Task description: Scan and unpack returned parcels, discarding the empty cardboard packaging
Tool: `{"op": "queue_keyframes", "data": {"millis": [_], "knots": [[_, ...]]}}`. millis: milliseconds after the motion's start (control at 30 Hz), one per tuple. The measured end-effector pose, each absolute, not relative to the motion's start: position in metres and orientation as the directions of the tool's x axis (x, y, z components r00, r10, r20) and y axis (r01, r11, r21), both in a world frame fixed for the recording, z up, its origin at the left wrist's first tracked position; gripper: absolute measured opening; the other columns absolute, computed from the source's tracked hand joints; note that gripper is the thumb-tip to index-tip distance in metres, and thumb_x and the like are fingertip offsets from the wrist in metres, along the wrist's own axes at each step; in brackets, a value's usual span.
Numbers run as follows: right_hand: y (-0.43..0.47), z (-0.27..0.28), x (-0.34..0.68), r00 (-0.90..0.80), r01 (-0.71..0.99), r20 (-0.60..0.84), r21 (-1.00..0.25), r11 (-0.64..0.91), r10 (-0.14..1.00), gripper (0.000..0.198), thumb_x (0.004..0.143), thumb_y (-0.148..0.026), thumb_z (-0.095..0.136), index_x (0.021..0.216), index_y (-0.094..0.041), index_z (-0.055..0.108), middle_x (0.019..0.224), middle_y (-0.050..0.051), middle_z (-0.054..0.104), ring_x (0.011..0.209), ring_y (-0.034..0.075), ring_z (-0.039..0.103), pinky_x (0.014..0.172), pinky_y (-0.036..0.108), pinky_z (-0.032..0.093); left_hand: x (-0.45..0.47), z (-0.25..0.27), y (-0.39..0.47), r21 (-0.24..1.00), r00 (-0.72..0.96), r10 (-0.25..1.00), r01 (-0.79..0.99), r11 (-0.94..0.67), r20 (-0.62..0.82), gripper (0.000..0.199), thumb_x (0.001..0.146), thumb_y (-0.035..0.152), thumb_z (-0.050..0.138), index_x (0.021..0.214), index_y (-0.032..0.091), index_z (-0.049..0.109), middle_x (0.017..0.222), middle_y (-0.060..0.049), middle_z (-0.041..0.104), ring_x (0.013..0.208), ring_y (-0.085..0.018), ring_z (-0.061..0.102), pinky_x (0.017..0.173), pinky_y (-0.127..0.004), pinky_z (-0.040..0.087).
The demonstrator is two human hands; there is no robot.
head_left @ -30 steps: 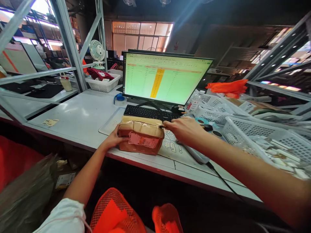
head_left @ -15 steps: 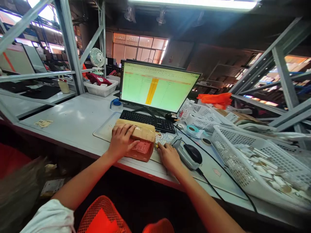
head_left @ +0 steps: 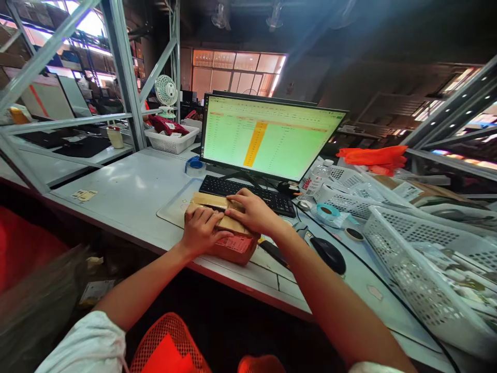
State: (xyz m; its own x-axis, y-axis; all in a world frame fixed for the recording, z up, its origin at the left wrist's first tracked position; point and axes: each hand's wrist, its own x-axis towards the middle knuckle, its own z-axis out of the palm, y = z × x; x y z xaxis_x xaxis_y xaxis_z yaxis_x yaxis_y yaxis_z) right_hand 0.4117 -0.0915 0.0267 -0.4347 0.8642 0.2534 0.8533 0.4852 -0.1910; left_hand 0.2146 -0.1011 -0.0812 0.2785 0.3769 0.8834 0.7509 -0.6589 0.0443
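Note:
A small brown cardboard box (head_left: pixel 233 251) with a red-and-white label on its near side sits at the table's front edge. A dark gap runs along its taped top. My left hand (head_left: pixel 200 228) grips the left part of the top, fingers curled at the gap and thumb over the near edge. From the right, my right hand (head_left: pixel 254 211) holds the top, its fingertips at the gap close to the left ones. Beside the box lies a slim dark tool (head_left: pixel 274 252) with a yellow end, partly under my right forearm.
A monitor (head_left: pixel 269 137) and black keyboard (head_left: pixel 213 185) stand behind the box. To the right are a black mouse-shaped object (head_left: pixel 328 255), a tape roll (head_left: pixel 326 211) and a white basket (head_left: pixel 404 272) of small items. Blue tape (head_left: pixel 195 163) lies left of the monitor.
My right hand has left the table beside the yellow-ended tool and moved up onto the box top. A dark gap now shows there. The left hand stays on the box, fingers more curled.

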Motion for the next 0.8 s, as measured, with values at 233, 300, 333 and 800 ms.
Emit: {"op": "queue_keyframes", "data": {"millis": [233,300,333,800], "knots": [[-0.05,0.048,0.398,-0.207,0.974,0.21,0.132,0.182,0.955,0.048,0.107,-0.041,0.032,0.113,-0.016,0.072,0.108,0.018,0.073,0.1,0.032,0.069,0.085,0.039,0.048,0.216,-0.069,-0.108,0.1,0.322,0.494,0.751,-0.653,0.808,0.038,0.095,0.055,0.063,0.112,0.021,0.071,0.103,-0.008,0.072,0.101,-0.025,0.06,0.094,-0.043,0.035],[-0.036,0.052,0.399,-0.187,0.979,0.169,0.107,0.171,0.968,0.049,0.106,-0.044,0.033,0.114,-0.018,0.073,0.116,0.019,0.072,0.105,0.033,0.068,0.088,0.04,0.048,0.214,-0.052,-0.108,0.083,0.391,0.542,0.751,-0.655,0.743,0.041,0.095,0.056,0.062,0.11,0.019,0.071,0.102,-0.01,0.07,0.101,-0.027,0.059,0.092,-0.043,0.038],[-0.03,0.051,0.4,-0.19,0.981,0.147,0.078,0.18,0.971,0.05,0.105,-0.046,0.033,0.113,-0.018,0.074,0.119,0.018,0.072,0.108,0.034,0.067,0.09,0.041,0.048,0.212,-0.04,-0.107,0.068,0.447,0.564,0.74,-0.669,0.694,0.041,0.096,0.056,0.061,0.106,0.018,0.071,0.1,-0.01,0.069,0.101,-0.028,0.059,0.09,-0.042,0.039],[-0.004,0.012,0.422,-0.196,0.902,-0.1,-0.41,0.14,0.975,0.064,0.099,-0.063,0.047,0.062,-0.015,0.067,0.064,0.005,0.063,0.061,0.016,0.052,0.059,0.028,0.037,0.221,0.031,-0.126,-0.085,0.745,0.594,0.642,-0.762,0.303,0.005,0.089,0.018,0.065,0.093,0.018,0.064,0.096,-0.008,0.069,0.09,-0.026,0.064,0.071,-0.033,0.046]]}}
